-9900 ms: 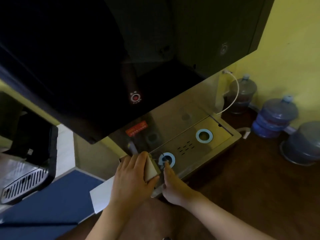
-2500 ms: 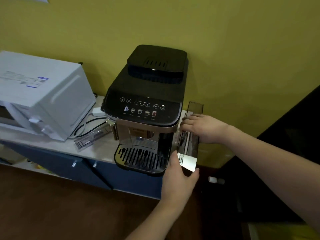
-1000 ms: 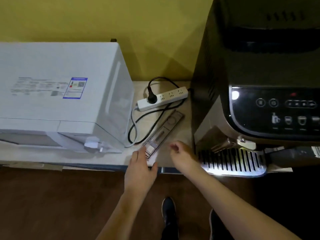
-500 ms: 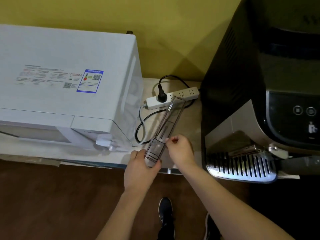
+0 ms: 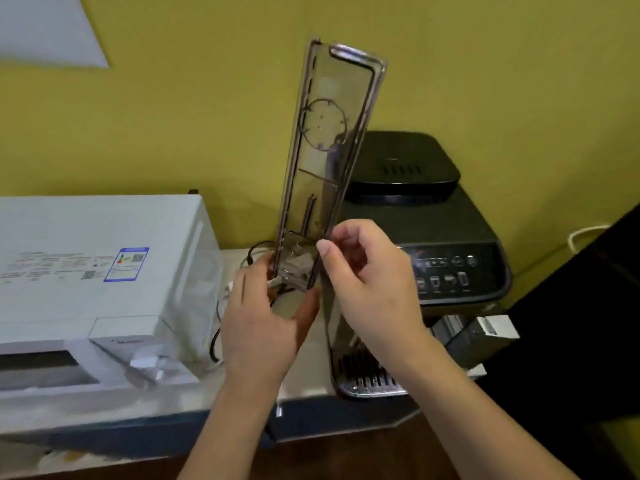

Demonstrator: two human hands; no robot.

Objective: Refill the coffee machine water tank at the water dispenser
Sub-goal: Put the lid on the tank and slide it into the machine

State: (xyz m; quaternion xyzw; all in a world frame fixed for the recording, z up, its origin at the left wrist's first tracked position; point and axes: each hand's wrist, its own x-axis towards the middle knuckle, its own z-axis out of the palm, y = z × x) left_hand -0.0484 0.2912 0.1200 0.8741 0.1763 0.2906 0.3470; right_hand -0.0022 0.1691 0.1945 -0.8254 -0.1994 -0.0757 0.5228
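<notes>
Yellow wall behind, your bench [image 5: 194,393] carries the white microwave [image 5: 97,271] and coffee machine [image 5: 433,244]. Half a second ago the clear tank lid [image 5: 327,161] lay flat on the bench; now it stands nearly upright. Your left hand [image 5: 266,317] cups its lower end, and your right hand [image 5: 370,282] pinches its edge.

One head-worn wide-angle camera looks forward and down from close above the tabletop [image 5: 311,348], facing the yellow wall [image 5: 485,64]; both forearms enter from the bottom edge.
</notes>
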